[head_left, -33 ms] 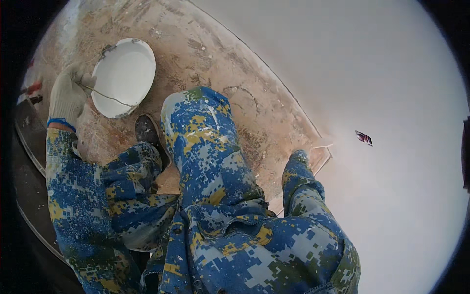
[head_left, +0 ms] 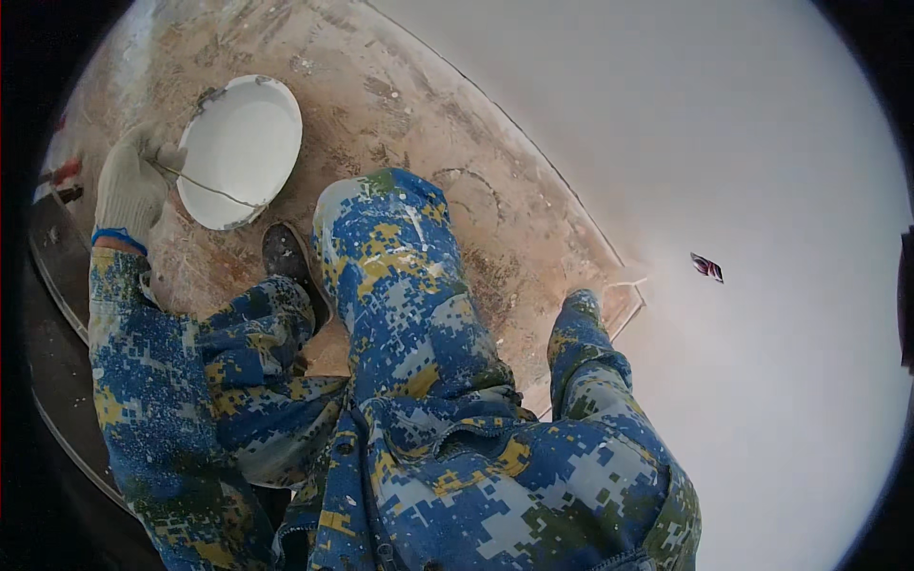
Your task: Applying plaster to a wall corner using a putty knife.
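Here's the left hand (head_left: 133, 186), in a white knitted glove with a blue cuff, fingers closed round the wire handle (head_left: 214, 189) that slants across the mouth of the white bucket (head_left: 289, 119); the right hand is out of view, so its state I can't tell. The bucket stands on the stained brown floor (head_left: 381, 105), grey smears on its rim, perhaps holding something white and smooth, with a dark speckled shoe (head_left: 284, 252) just beside it.

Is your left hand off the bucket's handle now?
No, the gloved left hand grips the thin handle, which crosses the open bucket.
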A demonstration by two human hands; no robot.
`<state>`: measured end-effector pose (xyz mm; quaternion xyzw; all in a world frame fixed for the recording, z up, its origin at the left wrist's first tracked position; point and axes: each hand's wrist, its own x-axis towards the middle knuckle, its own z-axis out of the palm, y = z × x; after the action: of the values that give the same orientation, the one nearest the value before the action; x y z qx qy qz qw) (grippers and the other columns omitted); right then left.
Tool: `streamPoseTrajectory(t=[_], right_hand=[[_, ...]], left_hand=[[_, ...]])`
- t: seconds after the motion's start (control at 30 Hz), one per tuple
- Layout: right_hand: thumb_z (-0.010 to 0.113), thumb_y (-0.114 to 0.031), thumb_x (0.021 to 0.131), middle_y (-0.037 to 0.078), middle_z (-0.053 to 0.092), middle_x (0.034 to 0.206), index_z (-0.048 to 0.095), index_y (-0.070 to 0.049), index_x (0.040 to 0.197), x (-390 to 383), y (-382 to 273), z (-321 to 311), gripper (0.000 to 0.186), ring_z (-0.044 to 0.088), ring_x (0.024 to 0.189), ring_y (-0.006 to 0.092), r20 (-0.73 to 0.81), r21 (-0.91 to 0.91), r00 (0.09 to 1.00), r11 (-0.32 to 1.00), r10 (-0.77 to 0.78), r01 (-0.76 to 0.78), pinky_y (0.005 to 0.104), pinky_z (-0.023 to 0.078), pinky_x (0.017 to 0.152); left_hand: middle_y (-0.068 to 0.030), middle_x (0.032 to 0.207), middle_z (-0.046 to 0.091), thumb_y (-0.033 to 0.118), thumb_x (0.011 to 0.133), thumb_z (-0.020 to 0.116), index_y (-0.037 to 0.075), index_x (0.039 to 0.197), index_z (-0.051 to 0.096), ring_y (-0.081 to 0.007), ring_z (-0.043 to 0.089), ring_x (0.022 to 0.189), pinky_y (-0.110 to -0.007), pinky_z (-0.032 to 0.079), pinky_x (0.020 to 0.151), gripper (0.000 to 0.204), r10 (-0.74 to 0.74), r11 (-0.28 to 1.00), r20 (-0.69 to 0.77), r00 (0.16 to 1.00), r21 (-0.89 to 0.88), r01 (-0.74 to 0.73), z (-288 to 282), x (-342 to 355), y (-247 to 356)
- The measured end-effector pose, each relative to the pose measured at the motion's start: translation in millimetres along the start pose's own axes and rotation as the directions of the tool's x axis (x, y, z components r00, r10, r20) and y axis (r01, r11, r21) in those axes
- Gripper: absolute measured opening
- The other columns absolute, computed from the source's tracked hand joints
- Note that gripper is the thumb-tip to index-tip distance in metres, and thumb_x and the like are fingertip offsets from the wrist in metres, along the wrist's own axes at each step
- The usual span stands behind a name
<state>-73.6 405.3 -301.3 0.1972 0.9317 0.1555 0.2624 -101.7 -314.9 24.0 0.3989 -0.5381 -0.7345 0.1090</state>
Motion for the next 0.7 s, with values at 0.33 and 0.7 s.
streamPoseTrajectory(t=[0.33,0.7], right_hand=[[0.054,-0.022,0.091,0.002,0.072,0.092,0.072,-0.015,0.104,-75,-194,-127,0.023,0.065,0.088,0.0207,-0.347,-0.388,0.718,0.789,-0.604,0.476,0.0464,0.049,0.082],[0.051,-0.024,0.093,0.022,0.067,0.105,0.067,-0.002,0.112,-46,-354,-273,0.033,0.063,0.101,0.0344,-0.872,0.144,0.316,0.421,-0.374,0.895,0.0479,0.046,0.088]], left_hand=[[-0.0063,0.082,0.061,0.008,0.096,0.055,0.003,0.096,0.058,-0.0168,0.051,0.061,-0.028,0.047,0.055,0.006,0.105,0.987,-0.079,0.991,-0.113,-0.113,-55,38,53],[-0.0017,0.077,0.052,0.007,0.097,0.054,0.004,0.088,0.055,-0.0145,0.048,0.062,-0.028,0.045,0.054,0.009,0.199,0.976,0.090,0.976,-0.107,-0.189,23,31,52]])
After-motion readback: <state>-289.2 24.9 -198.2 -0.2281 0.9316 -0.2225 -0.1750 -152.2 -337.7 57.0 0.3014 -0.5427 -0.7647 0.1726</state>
